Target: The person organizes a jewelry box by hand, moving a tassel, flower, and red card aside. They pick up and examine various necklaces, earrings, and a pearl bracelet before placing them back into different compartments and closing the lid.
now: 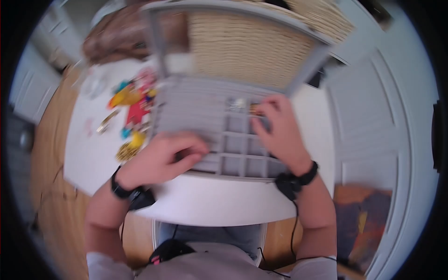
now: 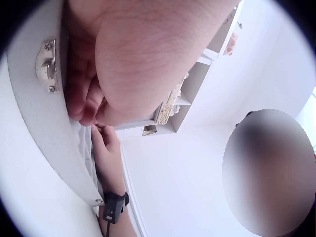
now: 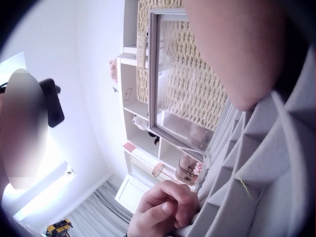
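A grey-lined jewellery box [image 1: 186, 100] lies on the white table, its framed clear lid [image 1: 154, 42] raised. My right hand [image 1: 284, 133] reaches into the small compartments on the right, with thumb and fingers apart beside a gold-coloured piece [image 1: 253, 108]. One compartment to the left of that holds small clear or silvery pieces [image 1: 236, 104]. Over the front left of the box, near the ring slots, is my left hand [image 1: 163, 154], its fingers loosely curled and nothing visible in them. A metal clasp [image 2: 48, 66] shows on the box's front wall beside the left hand.
Left of the box lies a colourful pile [image 1: 135, 107] with red, yellow and teal pieces and gold beads [image 1: 127, 151]. A gold-coloured strip [image 1: 107, 121] lies farther left. A brown bag [image 1: 116, 37] and a woven basket [image 1: 322, 18] are behind. A yellow-green thread [image 3: 244, 188] lies in one compartment.
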`<state>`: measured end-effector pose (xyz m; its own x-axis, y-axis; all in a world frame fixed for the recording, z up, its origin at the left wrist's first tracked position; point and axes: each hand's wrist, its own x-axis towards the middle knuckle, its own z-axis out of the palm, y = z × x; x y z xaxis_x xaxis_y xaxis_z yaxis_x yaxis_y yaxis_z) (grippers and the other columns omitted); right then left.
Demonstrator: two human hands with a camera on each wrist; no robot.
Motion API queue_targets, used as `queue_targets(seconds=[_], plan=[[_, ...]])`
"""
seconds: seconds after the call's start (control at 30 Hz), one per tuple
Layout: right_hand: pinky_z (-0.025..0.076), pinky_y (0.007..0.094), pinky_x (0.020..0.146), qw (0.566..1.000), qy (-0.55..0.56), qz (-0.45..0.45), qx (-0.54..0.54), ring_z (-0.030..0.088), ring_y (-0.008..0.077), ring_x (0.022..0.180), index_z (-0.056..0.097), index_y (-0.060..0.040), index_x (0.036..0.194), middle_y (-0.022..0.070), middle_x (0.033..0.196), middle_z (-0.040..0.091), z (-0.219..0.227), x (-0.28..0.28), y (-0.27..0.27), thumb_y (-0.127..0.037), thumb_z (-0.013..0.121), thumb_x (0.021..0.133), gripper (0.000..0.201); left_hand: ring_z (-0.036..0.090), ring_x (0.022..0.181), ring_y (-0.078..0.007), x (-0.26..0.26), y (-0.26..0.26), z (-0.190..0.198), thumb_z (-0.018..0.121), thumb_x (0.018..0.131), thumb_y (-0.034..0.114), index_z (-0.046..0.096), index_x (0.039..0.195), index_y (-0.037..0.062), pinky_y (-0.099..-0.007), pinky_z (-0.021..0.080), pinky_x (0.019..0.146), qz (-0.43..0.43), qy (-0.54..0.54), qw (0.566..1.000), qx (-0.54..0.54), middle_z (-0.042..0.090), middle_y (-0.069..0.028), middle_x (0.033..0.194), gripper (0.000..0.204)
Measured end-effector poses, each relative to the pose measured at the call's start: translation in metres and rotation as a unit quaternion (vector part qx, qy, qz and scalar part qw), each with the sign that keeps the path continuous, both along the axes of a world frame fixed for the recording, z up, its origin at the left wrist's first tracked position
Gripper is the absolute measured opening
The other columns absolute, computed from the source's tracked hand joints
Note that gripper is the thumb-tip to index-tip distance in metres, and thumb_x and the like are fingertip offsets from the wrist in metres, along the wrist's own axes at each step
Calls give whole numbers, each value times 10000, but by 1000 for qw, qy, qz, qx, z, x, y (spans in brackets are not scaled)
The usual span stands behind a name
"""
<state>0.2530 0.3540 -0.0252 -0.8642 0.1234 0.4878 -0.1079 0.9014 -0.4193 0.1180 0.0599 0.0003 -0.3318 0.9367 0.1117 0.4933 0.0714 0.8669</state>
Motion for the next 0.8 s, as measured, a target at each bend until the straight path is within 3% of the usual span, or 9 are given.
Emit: queue_targets(seconds=[0.1,0.17,0.23,0.33,0.37,0.43,0.57,0.7,0.8], plan=[[518,454,982,999,-32,4,-2,605,368,1117,712,-28,1059,167,1182,599,6,0,-2,-70,792,907,177,723,869,-148,-15,-22,23,678,1064,73,751,1118,9,-312,575,795,0,-7,999,50,747,-73,981,111],[515,453,988,999,-37,10,-1,604,364,1119,708,-25,1060,166,1185,594,7,-2,-6,-59,788,912,172,701,908,-119,-25,-43,48,665,1089,107,739,1131,10,-302,566,808,169,-63,978,108,736,-35,1031,129],[511,447,998,999,-46,-7,8,602,358,1120,704,-21,1059,162,1188,587,9,-1,-6,-47,783,920,162,673,937,-98,-48,-67,65,682,1092,130,724,1151,9,-281,551,828,281,-15,939,198,715,-8,1078,141],[508,440,1003,999,-51,-5,1,602,354,1126,708,-26,1062,164,1191,586,8,-2,-7,-49,781,924,158,660,912,-111,-72,-103,78,706,1046,56,728,1153,16,-270,540,801,305,110,940,107,714,-17,1088,117],[509,440,1002,999,-50,-10,-3,602,353,1126,709,-27,1063,163,1191,586,7,-2,-7,-49,781,923,159,660,912,-111,-72,-113,76,706,1046,56,728,1153,16,-270,540,801,306,111,940,106,714,-17,1088,117],[510,442,1000,999,-44,-10,-5,602,352,1124,709,-27,1061,163,1187,586,8,-3,-7,-50,783,920,161,677,898,-145,-73,-119,63,737,970,-16,741,1150,27,-285,553,770,262,208,939,-75,723,-52,1104,186],[513,447,991,999,-41,-11,-12,600,352,1111,705,-27,1044,165,1171,588,5,-2,-5,-57,793,904,168,703,868,-212,-69,-95,29,754,907,-32,752,1116,20,-322,579,762,235,213,947,-55,706,-99,1058,215],[520,448,964,1000,-13,-11,5,594,351,1081,700,-29,1016,161,1157,590,-1,0,2,-82,806,893,170,725,895,-302,-78,-57,48,759,869,-19,755,1047,28,-370,595,779,187,158,961,-130,699,-136,1022,184],[522,444,948,1000,-14,-15,-3,592,340,1066,701,-30,1010,149,1152,594,5,2,0,-95,808,891,173,704,909,-343,-81,-51,35,766,845,-43,729,1017,10,-387,583,811,124,268,943,-152,668,-147,1015,184]])
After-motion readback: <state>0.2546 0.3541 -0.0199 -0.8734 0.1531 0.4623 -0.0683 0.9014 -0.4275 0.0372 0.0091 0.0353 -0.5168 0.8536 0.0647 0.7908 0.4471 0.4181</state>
